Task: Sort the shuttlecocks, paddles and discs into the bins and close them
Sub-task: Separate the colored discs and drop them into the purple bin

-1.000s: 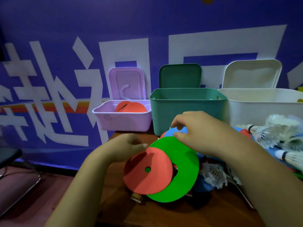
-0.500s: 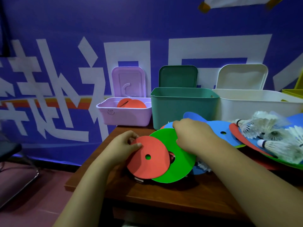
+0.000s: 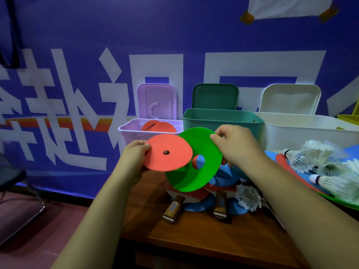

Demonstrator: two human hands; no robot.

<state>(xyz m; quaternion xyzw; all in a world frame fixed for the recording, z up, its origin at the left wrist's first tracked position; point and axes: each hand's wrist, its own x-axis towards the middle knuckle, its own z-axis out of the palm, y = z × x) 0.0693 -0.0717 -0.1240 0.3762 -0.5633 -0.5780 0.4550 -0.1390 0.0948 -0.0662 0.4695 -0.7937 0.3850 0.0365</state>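
paddles mostly hidden behind discs; yellow bin cut off rightward.

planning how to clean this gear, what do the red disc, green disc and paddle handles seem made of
Red disc: probably flexible plastic or rubber, matte, no glare. Green disc: same matte look, visibly bowed, so soft. Paddle handles: seemingly wood, brown with slight sheen.

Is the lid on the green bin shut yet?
No, the green bin is open at the top, and its lid stands upright behind it.
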